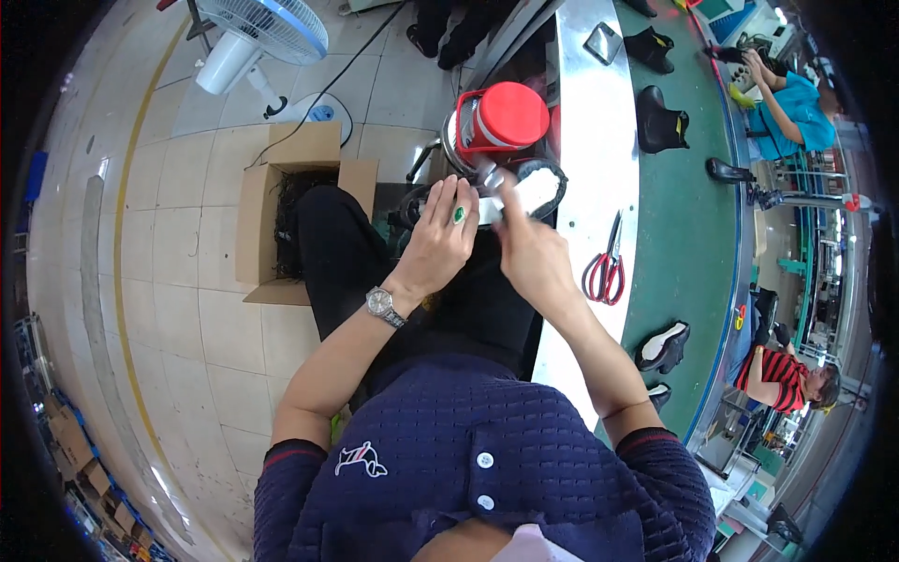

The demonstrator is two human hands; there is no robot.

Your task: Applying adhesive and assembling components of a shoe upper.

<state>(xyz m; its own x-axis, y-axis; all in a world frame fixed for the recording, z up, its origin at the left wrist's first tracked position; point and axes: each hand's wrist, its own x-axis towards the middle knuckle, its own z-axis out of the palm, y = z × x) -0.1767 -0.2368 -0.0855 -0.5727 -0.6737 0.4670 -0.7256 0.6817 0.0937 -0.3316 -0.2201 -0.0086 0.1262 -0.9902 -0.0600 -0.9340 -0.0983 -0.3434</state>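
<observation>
In front of my lap lies a dark shoe with a white sole point(537, 193), its sole facing up. My left hand point(440, 225), wearing a green-stoned ring and a wristwatch, presses on the shoe with its fingers together, holding it. Close to its fingertips, my right hand point(534, 248) is closed around a small metal tool point(489, 175). Motion blurs this tool, which looks like a hammer; its handle is mostly hidden by the hand.
A red-lidded jug point(513, 114) stands just beyond the shoe. Red-handled scissors point(607, 267) lie on the metal bench edge point(599, 169) at right. Beyond runs a green conveyor point(693, 234) carrying dark shoes. An open cardboard box point(257, 225) and a fan point(267, 37) stand at left.
</observation>
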